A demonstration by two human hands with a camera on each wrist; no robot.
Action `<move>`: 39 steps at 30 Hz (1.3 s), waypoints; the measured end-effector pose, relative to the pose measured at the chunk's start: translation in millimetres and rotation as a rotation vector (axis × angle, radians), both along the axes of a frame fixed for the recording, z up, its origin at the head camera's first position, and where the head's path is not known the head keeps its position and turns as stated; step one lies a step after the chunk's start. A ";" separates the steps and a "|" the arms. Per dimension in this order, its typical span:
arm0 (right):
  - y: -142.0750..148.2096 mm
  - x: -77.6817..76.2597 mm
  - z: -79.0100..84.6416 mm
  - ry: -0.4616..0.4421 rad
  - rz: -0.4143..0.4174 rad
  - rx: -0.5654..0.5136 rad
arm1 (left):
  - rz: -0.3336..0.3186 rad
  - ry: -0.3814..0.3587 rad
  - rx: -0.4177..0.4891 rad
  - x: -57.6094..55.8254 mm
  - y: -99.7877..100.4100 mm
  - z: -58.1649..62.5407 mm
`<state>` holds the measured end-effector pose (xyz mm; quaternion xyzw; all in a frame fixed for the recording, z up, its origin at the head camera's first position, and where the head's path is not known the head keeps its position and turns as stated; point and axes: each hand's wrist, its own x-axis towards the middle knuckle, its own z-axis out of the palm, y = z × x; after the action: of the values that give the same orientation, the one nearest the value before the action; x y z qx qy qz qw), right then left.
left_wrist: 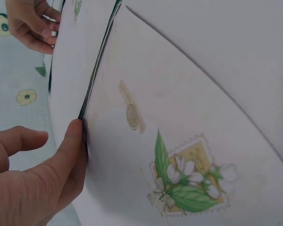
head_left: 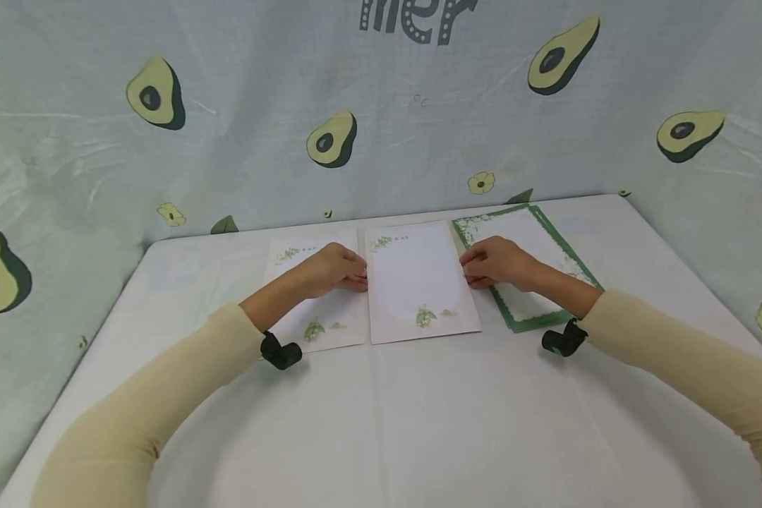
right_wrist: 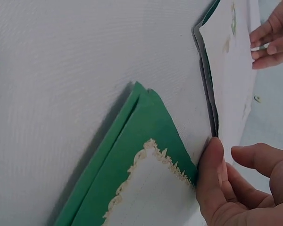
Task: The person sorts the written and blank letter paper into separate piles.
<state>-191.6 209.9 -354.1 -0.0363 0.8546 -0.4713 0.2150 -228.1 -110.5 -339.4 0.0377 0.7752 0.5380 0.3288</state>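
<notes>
Between my hands lies a pale sheet of decorated paper (head_left: 415, 282) with small leafy prints at two corners. My left hand (head_left: 333, 270) touches its left edge with extended fingers, the thumb held apart. At the opposite edge my right hand (head_left: 503, 264) rests its fingertips, thumb likewise away from the paper. A matching sheet (head_left: 339, 317) lies partly under my left hand, its flower-and-stamp print (left_wrist: 188, 183) clear in the left wrist view. Green-bordered sheets (head_left: 523, 307) lie askew beneath my right hand; their layered corner (right_wrist: 146, 96) shows in the right wrist view.
A white-covered table (head_left: 470, 416) carries the papers near its far edge. Behind it hangs a pale cloth (head_left: 248, 141) printed with avocados and flowers. Small black wrist cameras sit on the left wrist (head_left: 281, 353) and right wrist (head_left: 564, 339).
</notes>
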 end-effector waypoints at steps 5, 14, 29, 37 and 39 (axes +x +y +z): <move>-1.1 -0.9 -0.4 -0.015 -0.008 -0.016 | -0.002 -0.017 0.007 0.4 -1.3 0.9; -3.5 -1.0 3.9 0.017 -0.019 -0.009 | 0.031 0.012 0.025 0.5 -2.0 3.0; -6.6 0.9 -2.8 0.122 -0.087 -0.001 | 0.168 0.184 0.175 9.0 2.5 -28.6; -6.2 2.7 -5.3 0.172 -0.120 -0.011 | 0.245 0.172 0.232 12.7 3.2 -29.2; -5.8 4.8 -6.8 0.184 -0.140 -0.035 | 0.261 0.172 0.237 13.6 3.4 -29.8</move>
<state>-186.8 204.0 -361.0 -0.0235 0.8629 -0.4945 0.1016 -214.6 -107.1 -369.2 0.0212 0.7300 0.6584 0.1820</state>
